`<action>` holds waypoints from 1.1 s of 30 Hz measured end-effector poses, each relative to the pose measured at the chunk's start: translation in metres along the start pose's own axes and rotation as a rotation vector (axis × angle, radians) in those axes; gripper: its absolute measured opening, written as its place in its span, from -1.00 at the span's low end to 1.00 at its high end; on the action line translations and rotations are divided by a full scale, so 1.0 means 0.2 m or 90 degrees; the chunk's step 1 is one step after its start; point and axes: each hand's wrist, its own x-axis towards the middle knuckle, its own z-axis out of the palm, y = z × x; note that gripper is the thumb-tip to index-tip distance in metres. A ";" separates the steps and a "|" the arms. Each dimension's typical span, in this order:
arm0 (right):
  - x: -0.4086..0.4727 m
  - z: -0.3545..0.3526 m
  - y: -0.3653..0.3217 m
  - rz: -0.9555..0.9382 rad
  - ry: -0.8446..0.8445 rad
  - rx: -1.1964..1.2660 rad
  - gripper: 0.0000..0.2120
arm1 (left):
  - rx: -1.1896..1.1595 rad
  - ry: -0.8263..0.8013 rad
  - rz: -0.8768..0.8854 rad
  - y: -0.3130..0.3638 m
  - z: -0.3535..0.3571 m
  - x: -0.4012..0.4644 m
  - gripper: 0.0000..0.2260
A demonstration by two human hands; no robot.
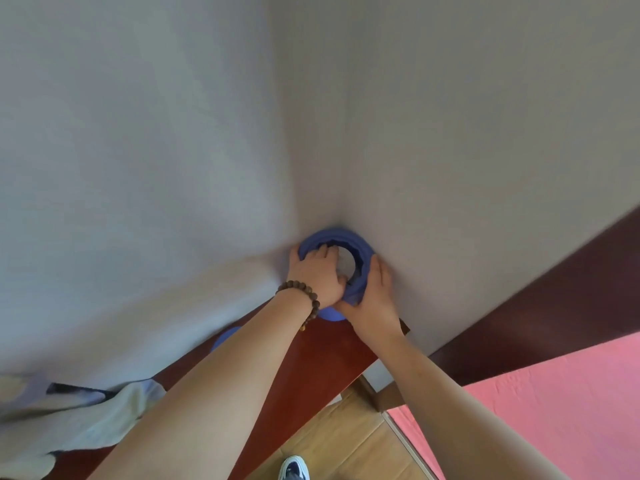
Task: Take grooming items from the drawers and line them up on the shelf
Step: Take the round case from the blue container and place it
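1. A blue ring-shaped item [346,258] sits at the wall corner, at the far end of the reddish-brown shelf [311,368].
2. The left hand [317,280] curls over its inner rim, grasping it.
3. The right hand [375,299] wraps around its outer edge.
4. A pale cloth [86,420] lies on the shelf, well apart.

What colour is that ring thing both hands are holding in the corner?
Blue-violet; the ring shows best in the head view.

No text, label, brand, number or sign can be read on anything in view.
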 end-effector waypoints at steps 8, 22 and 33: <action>0.00 0.00 0.00 -0.008 0.005 -0.027 0.07 | -0.067 -0.002 0.000 -0.01 -0.01 0.00 -0.63; -0.01 0.00 0.00 -0.014 0.011 -0.060 0.07 | -0.153 0.012 -0.109 0.03 -0.02 0.04 -0.90; -0.01 0.00 -0.01 -0.011 0.002 -0.048 0.07 | -0.298 0.139 -0.143 0.04 -0.01 -0.01 -0.73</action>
